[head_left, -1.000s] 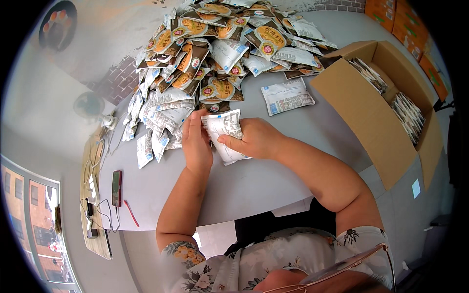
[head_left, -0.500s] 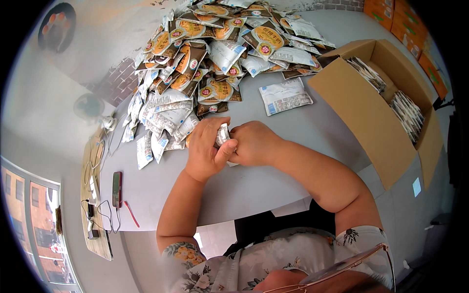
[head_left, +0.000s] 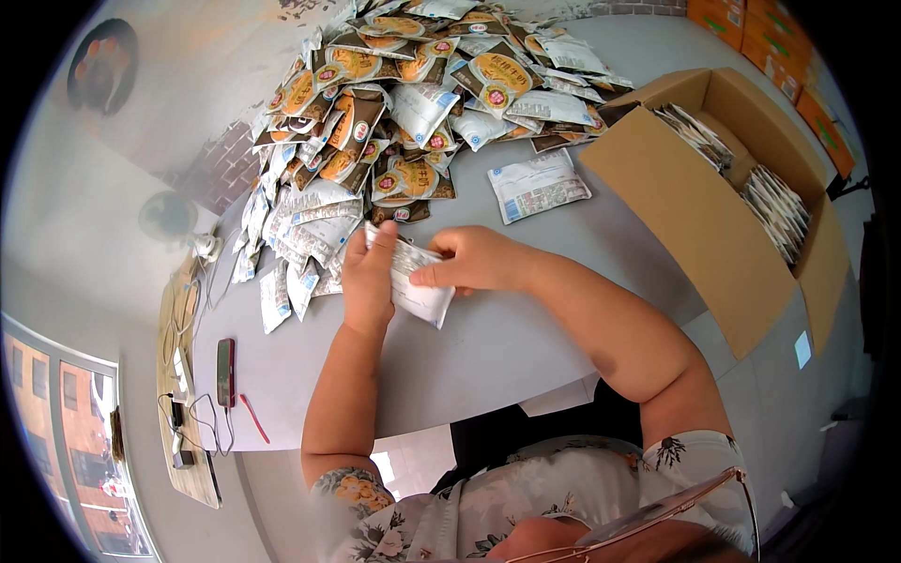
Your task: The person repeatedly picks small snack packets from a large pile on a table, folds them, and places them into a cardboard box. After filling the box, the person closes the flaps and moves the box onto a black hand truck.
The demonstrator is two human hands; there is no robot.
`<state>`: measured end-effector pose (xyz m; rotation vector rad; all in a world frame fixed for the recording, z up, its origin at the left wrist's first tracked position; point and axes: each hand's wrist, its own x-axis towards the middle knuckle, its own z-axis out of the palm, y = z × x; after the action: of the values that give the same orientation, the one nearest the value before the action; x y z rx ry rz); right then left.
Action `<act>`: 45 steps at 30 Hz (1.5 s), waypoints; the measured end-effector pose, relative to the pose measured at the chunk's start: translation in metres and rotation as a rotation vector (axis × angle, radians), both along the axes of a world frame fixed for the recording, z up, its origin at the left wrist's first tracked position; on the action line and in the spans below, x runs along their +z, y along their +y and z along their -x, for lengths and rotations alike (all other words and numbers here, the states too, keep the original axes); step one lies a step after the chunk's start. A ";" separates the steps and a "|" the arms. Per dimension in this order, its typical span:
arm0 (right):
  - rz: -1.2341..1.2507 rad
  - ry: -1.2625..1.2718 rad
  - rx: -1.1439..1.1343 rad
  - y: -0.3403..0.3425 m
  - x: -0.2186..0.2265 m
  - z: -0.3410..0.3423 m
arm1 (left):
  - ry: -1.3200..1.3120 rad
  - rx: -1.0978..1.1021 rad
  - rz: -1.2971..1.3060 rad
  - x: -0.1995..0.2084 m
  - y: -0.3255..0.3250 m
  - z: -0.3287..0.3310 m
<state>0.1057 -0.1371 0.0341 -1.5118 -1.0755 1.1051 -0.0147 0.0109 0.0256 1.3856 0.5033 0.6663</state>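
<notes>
You've got both your left hand point(head_left: 368, 281) and right hand point(head_left: 472, 263) gripping a small stack of white packets point(head_left: 413, 281) just above the grey surface point(head_left: 488, 347), right beside the big packet pile point(head_left: 404, 103).

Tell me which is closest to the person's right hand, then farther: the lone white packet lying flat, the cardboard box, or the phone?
From the right hand:
1. Lone white packet, just beyond it.
2. Cardboard box, off to the right.
3. Phone, far left by the table edge.
</notes>
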 end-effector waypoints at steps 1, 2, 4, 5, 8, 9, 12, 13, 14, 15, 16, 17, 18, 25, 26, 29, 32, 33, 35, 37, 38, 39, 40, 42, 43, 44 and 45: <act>-0.049 0.027 -0.048 0.001 0.000 0.000 | -0.029 0.048 0.055 0.002 0.001 0.000; -0.096 0.052 -0.099 0.001 0.000 0.000 | -0.059 0.092 0.113 0.008 -0.002 -0.001; -0.203 0.029 -0.170 0.003 -0.006 0.001 | -0.108 0.145 0.195 0.013 -0.005 -0.003; -0.265 -0.019 -0.188 0.006 -0.011 0.005 | -0.128 0.155 0.218 0.012 -0.007 -0.004; -0.375 -0.078 -0.198 0.007 -0.015 0.014 | -0.178 0.113 0.243 0.008 -0.012 -0.005; -0.399 -0.084 -0.193 0.006 -0.011 0.016 | -0.189 0.083 0.258 0.006 -0.015 -0.003; -0.434 -0.021 -0.246 0.005 -0.008 0.017 | -0.218 -0.040 0.316 0.005 -0.028 -0.001; -0.496 -0.031 -0.279 0.004 -0.008 0.017 | -0.218 -0.047 0.323 0.003 -0.028 0.001; -0.448 -0.030 -0.340 0.005 -0.011 0.017 | -0.219 -0.057 0.330 0.000 -0.029 0.003; -0.399 -0.029 -0.401 0.007 -0.017 0.017 | -0.219 -0.067 0.337 -0.002 -0.030 0.004; -0.351 -0.028 -0.462 0.009 -0.022 0.016 | -0.227 -0.081 0.338 -0.002 -0.032 0.005; -0.362 -0.009 -0.457 0.011 -0.026 0.014 | -0.234 -0.093 0.340 0.000 -0.036 0.005; -0.373 0.011 -0.453 0.014 -0.029 0.012 | -0.240 -0.106 0.342 0.001 -0.039 0.006; -0.360 0.048 -0.385 0.004 -0.008 0.013 | -0.207 -0.056 0.277 0.009 -0.049 0.007; -0.338 0.131 -0.394 0.004 -0.008 0.012 | -0.198 -0.052 0.253 0.008 -0.050 0.008; -0.306 0.361 -0.414 0.007 -0.017 0.008 | -0.209 -0.073 0.126 0.003 -0.051 0.011; -0.316 0.552 -0.450 0.013 -0.020 0.010 | -0.222 -0.064 0.099 0.006 -0.053 0.008; -0.298 0.614 -0.480 0.013 -0.008 0.015 | -0.223 -0.050 0.110 0.008 -0.052 0.007; -0.262 0.475 -0.471 0.012 -0.003 0.017 | -0.200 0.027 0.167 0.007 -0.043 0.003; -0.222 0.075 -0.384 0.008 -0.008 0.014 | -0.195 0.032 0.215 0.004 -0.035 0.004; -0.221 0.104 -0.355 0.006 -0.006 0.014 | -0.200 0.001 0.235 0.002 -0.033 0.004; -0.237 0.097 -0.363 0.006 -0.007 0.013 | -0.205 -0.030 0.255 0.001 -0.032 0.005; -0.254 0.090 -0.371 0.007 -0.008 0.011 | -0.204 -0.025 0.232 0.000 -0.034 0.006; -0.278 0.163 -0.392 0.008 -0.016 0.007 | -0.204 -0.026 0.190 0.006 -0.045 0.006; -0.285 0.246 -0.401 0.011 -0.026 0.004 | -0.206 -0.034 0.166 0.006 -0.048 0.006; -0.293 0.332 -0.401 0.013 -0.023 0.006 | -0.207 -0.034 0.138 0.007 -0.050 0.007; -0.287 0.445 -0.428 0.014 -0.020 0.008 | -0.207 -0.034 0.110 0.007 -0.050 0.007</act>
<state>0.0980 -0.1234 0.0142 -1.1245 -0.5413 0.8817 -0.0218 -0.0387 0.0324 1.2036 0.3457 0.7344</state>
